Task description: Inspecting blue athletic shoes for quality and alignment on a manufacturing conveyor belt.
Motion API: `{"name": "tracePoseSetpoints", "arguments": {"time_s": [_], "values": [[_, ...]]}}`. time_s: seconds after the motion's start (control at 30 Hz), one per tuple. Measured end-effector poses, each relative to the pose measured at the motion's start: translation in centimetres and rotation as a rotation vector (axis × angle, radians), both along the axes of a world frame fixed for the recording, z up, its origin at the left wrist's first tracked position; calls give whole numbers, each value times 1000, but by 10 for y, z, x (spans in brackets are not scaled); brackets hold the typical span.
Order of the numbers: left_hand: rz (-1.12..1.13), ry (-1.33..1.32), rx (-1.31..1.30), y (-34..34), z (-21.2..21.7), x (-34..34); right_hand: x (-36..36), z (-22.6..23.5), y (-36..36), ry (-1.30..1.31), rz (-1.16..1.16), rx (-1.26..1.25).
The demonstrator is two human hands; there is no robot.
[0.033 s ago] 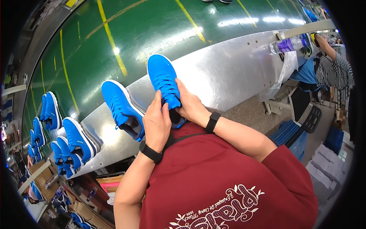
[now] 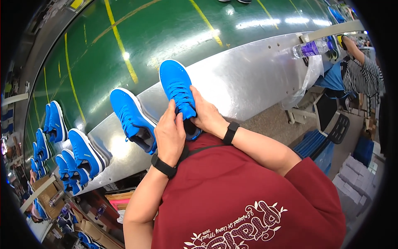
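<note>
A blue sneaker (image 2: 174, 81) with blue laces and a white sole edge is held between my two hands, toe pointing away over the metal ledge. My left hand (image 2: 170, 135) grips its left side by the collar, thumb near the tongue. Closed along the other side is my right hand (image 2: 208, 114), with fingers by the laces and collar. Both hands partly cover the shoe's heel and opening. Just left of my left hand, another blue sneaker (image 2: 124, 108) rests on the ledge, its dark lining visible.
The bare metal ledge (image 2: 232, 83) borders a green surface (image 2: 157, 29) with yellow lines. More blue sneakers (image 2: 85, 149) stand at the left. A plastic bottle (image 2: 311, 49) lies at the right, near a person in a striped top (image 2: 362, 76) and a blue stool (image 2: 311, 143).
</note>
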State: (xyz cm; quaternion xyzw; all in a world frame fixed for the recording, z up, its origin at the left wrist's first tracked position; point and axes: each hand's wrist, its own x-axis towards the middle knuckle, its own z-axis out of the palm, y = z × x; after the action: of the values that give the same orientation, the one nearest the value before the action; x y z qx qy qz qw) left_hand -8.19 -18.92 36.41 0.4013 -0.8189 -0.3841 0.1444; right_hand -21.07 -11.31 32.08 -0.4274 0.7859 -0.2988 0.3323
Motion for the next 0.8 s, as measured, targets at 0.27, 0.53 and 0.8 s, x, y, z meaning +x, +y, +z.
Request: {"name": "tracePoseSetpoints", "arguments": {"time_s": [0.27, 0.53, 0.8], "values": [[149, 112, 305, -27, 2, -2, 1, -4, 2, 55, -15, -28], [-170, 145, 778, -76, -19, -1, 0, 4, -2, 57, 4, 47], [-321, 141, 1332, -123, -25, 0, -1, 8, -9, 32, 28, 90]]}}
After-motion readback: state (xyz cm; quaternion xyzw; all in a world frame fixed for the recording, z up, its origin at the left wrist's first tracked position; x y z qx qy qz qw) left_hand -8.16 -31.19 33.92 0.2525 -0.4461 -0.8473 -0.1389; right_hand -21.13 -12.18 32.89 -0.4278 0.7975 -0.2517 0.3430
